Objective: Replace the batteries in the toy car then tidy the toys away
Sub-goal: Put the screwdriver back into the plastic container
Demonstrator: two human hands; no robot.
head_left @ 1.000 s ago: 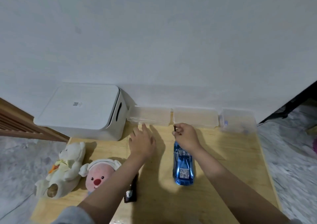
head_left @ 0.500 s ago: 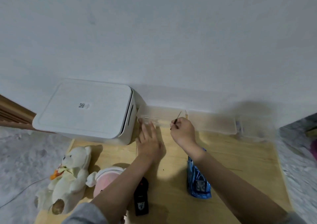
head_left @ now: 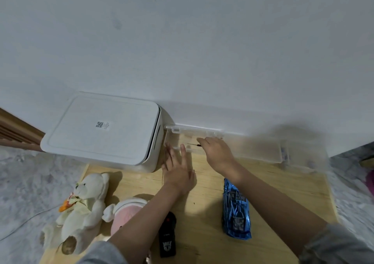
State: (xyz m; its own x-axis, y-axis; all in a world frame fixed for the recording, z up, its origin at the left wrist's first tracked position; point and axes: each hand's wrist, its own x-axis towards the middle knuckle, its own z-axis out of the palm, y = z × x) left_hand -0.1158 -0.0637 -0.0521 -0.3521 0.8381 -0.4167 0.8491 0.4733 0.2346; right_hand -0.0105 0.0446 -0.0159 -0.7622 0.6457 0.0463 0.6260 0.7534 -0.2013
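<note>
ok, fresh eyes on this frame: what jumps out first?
Both hands meet at the open clear plastic box against the wall: the right hand holds a thin screwdriver over it, while the left hand lies flat, fingers at its front edge. Next is the shiny blue toy car on the wooden table below the right wrist. The big white lidded bin fills the back left.

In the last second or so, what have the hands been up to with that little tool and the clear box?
The right hand carried the small screwdriver from above the blue toy car leftward, and now holds it over the open clear box by the wall. The left hand slid forward to the box's front edge. The car, remote, teddy bear and pink plush stayed where they were.
</note>
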